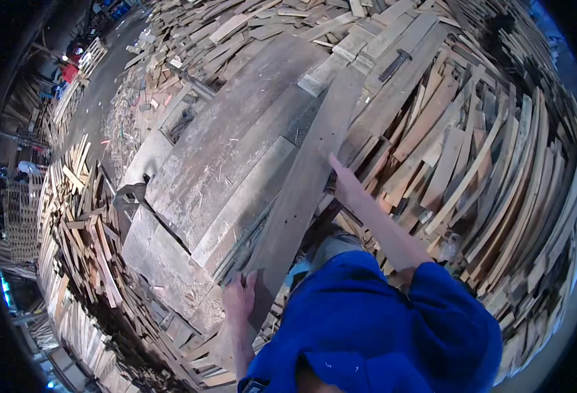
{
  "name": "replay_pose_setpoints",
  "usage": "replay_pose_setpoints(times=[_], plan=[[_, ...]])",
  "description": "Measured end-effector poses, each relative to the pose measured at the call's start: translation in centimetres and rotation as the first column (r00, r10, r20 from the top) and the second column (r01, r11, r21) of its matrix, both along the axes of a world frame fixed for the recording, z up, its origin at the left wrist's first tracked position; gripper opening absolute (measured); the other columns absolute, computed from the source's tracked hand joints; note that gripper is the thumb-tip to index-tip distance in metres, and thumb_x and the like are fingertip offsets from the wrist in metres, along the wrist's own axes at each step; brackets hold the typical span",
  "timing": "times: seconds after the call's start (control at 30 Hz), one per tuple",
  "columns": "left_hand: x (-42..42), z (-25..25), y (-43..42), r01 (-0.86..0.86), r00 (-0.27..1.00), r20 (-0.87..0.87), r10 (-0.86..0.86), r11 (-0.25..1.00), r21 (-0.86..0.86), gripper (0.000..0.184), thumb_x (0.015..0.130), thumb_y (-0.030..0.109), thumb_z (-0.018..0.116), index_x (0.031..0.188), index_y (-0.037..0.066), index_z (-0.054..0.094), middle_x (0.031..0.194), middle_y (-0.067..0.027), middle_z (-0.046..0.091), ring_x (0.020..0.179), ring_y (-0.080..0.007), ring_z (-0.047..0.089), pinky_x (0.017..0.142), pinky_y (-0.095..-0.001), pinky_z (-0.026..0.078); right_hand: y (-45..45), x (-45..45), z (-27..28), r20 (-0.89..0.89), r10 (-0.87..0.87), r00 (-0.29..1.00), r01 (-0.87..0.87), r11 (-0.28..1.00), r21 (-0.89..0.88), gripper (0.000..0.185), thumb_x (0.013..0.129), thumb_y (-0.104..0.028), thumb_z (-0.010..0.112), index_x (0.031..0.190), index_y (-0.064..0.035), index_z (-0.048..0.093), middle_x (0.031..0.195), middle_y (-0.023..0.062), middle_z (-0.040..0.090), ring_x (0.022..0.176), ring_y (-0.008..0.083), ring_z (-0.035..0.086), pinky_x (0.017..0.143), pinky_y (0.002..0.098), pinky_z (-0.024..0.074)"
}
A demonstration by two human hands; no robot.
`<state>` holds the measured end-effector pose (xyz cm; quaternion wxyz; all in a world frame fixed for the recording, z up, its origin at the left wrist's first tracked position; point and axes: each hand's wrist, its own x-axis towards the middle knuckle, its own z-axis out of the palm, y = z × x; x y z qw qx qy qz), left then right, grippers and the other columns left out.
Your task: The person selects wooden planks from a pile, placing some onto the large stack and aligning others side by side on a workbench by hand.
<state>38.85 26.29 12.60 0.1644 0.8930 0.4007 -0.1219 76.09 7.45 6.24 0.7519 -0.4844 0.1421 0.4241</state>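
One heap of cut wood offcuts [102, 255] occupies the left side, loosely piled. Next, a dark metal tool [132, 194] with a long handle lies across the worn work table [190, 164], whose boards carry shavings. The left hand [238, 300] is at the left edge of a long plank [298, 196], near its lower end, fingers bent; whether they close on it cannot be told. The plank slants over the table, its far end up and to the right. The right hand [346, 187] holds the plank's right edge around mid-length, one digit laid on top. Beyond, a second dark tool [395, 65] rests on boards, beside a large timber stack [478, 177].
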Motion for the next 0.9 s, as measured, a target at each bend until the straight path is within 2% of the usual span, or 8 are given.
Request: replay_pose_setpoints(times=[0.43, 0.53, 0.6, 0.67, 0.7, 0.73, 0.8, 0.9], plan=[[16.3, -0.1, 12.7, 0.042, 0.998, -0.041, -0.042, 0.999, -0.006, 0.055, 0.092, 0.062, 0.055, 0.101, 0.008, 0.066, 0.089, -0.0241, 0.070, 0.088, -0.0469, 0.066, 0.077, -0.0549, 0.052, 8.0, 10.3, -7.5, -0.080, 0.008, 0.997, -0.007, 1.000, 0.010, 0.043, 0.089, -0.045, 0.072, 0.116, -0.0124, 0.062, 0.100, 0.0021, 0.068, 0.088, 0.0178, 0.064, 0.075, 0.0428, 0.0531], [19.4, -2.4, 15.9, 0.074, 0.992, -0.100, -0.075, 0.997, -0.012, 0.058, 0.091, 0.064, 0.054, 0.105, 0.009, 0.067, 0.095, -0.0243, 0.070, 0.093, -0.0450, 0.067, 0.080, -0.0533, 0.052, 9.3, 12.9, -10.4, -0.113, 0.011, 0.994, -0.027, 0.990, -0.135, 0.046, 0.089, -0.046, 0.071, 0.116, -0.0103, 0.062, 0.097, 0.0065, 0.068, 0.087, 0.0180, 0.064, 0.074, 0.0433, 0.0535], [19.3, -7.7, 19.2, 0.058, 0.996, -0.061, -0.060, 0.998, -0.036, 0.063, 0.092, 0.067, 0.049, 0.108, 0.010, 0.068, 0.102, -0.0224, 0.070, 0.099, -0.0421, 0.066, 0.085, -0.0519, 0.052, 9.7, 14.7, -11.8, 0.188, 0.180, 0.966, -0.025, 0.784, -0.620, 0.046, 0.088, -0.044, 0.071, 0.114, -0.0069, 0.063, 0.098, 0.0117, 0.068, 0.090, 0.0225, 0.065, 0.076, 0.0456, 0.0531], [20.9, -9.1, 20.6, 0.024, 0.996, -0.085, -0.036, 0.990, -0.137, 0.071, 0.090, 0.072, 0.044, 0.105, 0.008, 0.071, 0.104, -0.0209, 0.070, 0.102, -0.0402, 0.066, 0.088, -0.0509, 0.050, 8.2, 16.0, -17.9, 0.714, 0.421, 0.560, 0.312, 0.691, -0.652, 0.031, 0.092, -0.027, 0.066, 0.104, 0.0012, 0.068, 0.105, 0.0175, 0.068, 0.097, 0.0279, 0.066, 0.088, 0.0405, 0.0517], [21.0, -9.8, 20.8, 0.004, 0.999, -0.047, -0.011, 0.989, -0.144, 0.070, 0.089, 0.072, 0.046, 0.102, 0.008, 0.071, 0.102, -0.0207, 0.070, 0.099, -0.0402, 0.066, 0.086, -0.0511, 0.050, 9.9, 15.1, -8.5, 0.794, 0.595, 0.124, 0.475, 0.667, -0.574, 0.038, 0.094, -0.030, 0.064, 0.115, 0.0014, 0.064, 0.108, 0.0217, 0.066, 0.104, 0.0362, 0.063, 0.095, 0.0463, 0.0481], [20.6, -11.8, 21.1, 0.032, 0.999, 0.031, -0.030, 0.996, -0.077, 0.066, 0.090, 0.070, 0.047, 0.095, 0.009, 0.071, 0.095, -0.0189, 0.071, 0.090, -0.0372, 0.067, 0.078, -0.0482, 0.051, 11.3, 14.5, -5.7, 0.345, 0.928, 0.138, 0.581, 0.207, -0.787, 0.048, 0.095, -0.038, 0.062, 0.130, -0.0047, 0.057, 0.119, 0.0246, 0.062, 0.114, 0.0398, 0.057, 0.102, 0.0508, 0.0429], [21.4, -11.5, 21.2, 0.021, 0.999, -0.024, -0.026, 0.979, -0.202, 0.072, 0.087, 0.077, 0.045, 0.096, 0.008, 0.067, 0.097, -0.0188, 0.070, 0.094, -0.0378, 0.067, 0.083, -0.0487, 0.052, 12.0, 16.0, -9.6, 0.407, 0.903, -0.134, 0.547, 0.410, -0.730, 0.065, 0.094, -0.051, 0.058, 0.143, -0.0103, 0.048, 0.140, 0.0243, 0.050, 0.132, 0.0406, 0.044, 0.113, 0.0512, 0.0324], [20.1, -14.4, 20.9, -0.064, 0.998, 0.009, 0.067, 0.977, -0.203, 0.075, 0.087, 0.078, 0.046, 0.107, 0.009, 0.068, 0.105, -0.0190, 0.068, 0.104, -0.0378, 0.064, 0.094, -0.0486, 0.049, 14.2, 14.9, -9.6, 0.309, 0.942, -0.131, 0.377, 0.336, -0.863, 0.068, 0.093, -0.055, 0.057, 0.151, -0.0229, 0.041, 0.153, 0.0203, 0.038, 0.143, 0.0383, 0.033, 0.116, 0.0496, 0.0288]])
